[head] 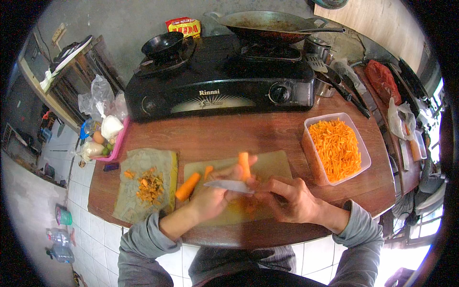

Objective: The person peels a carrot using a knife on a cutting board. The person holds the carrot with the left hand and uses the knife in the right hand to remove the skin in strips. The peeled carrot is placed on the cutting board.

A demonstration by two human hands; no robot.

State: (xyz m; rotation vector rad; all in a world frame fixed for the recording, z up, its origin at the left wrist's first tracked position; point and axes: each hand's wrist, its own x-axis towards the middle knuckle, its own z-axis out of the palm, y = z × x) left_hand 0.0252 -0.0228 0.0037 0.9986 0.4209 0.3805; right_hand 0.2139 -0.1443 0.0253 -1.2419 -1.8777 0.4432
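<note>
My left hand (pixel 213 201) holds a peeled carrot piece (pixel 244 165) upright above a pale cutting board (pixel 276 161). In my right hand (pixel 296 201) is a knife, its blade (pixel 229 185) pointing left across the front of my left hand. The fingers of the right hand are blurred and its grip on the handle is partly hidden. Left of my left hand a larger carrot piece (pixel 188 186) lies at the board's edge, with a small carrot piece (pixel 208 172) beside it. Orange bits, blurred, lie on the board below the hands.
Carrot peelings (pixel 148 188) lie on a cloth-like sheet (pixel 129 168) at left. A plastic container (pixel 365 161) of carrot strips (pixel 335 150) stands at right. Behind are a black gas stove (pixel 222 86) and a wok (pixel 272 27). A pink basket (pixel 120 143) holds eggs and bags.
</note>
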